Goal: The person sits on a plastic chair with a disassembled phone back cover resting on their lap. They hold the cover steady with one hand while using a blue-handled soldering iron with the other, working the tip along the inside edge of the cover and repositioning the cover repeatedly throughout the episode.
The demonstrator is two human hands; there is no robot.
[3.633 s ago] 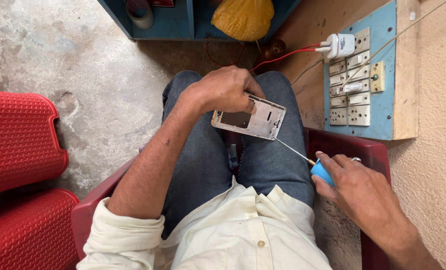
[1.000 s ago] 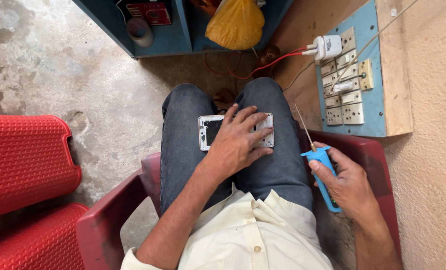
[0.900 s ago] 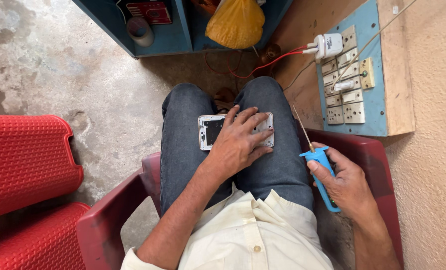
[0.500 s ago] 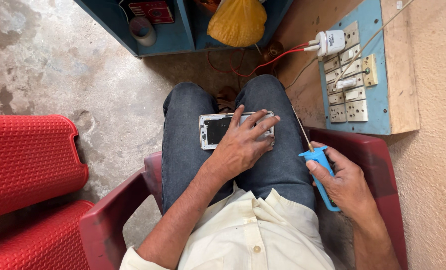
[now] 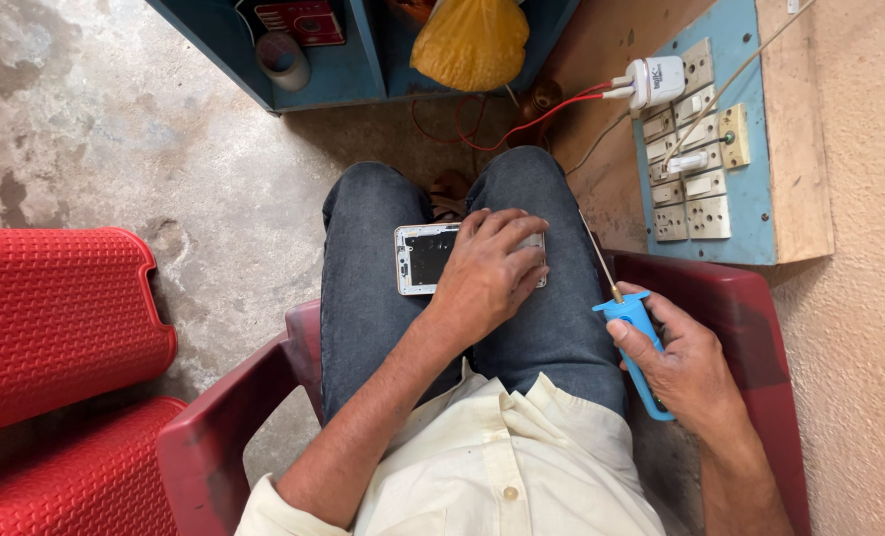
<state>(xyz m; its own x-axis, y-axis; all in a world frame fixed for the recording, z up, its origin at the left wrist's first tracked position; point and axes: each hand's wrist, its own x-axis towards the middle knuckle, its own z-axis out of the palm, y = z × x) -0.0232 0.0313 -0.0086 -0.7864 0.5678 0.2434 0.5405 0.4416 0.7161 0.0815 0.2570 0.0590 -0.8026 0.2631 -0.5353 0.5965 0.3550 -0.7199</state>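
The left hand (image 5: 492, 273) lies flat on a white phone (image 5: 424, 258) on the person's lap. Beside the phone, the right hand (image 5: 685, 362) grips a blue screwdriver (image 5: 639, 342), tip pointing up.

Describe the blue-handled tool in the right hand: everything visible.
The tool is a slim screwdriver-like or probe-like piece: a light blue handle that looks like plastic, a small brass-coloured collar at its top, and a thin metal shaft running up and slightly left from it. What the tip is cannot be told. The right hand grips the handle, fingers wrapped over its middle, its lower end sticking out below them. It is held over the maroon chair's armrest, beside the right thigh, the tip touching nothing visible.
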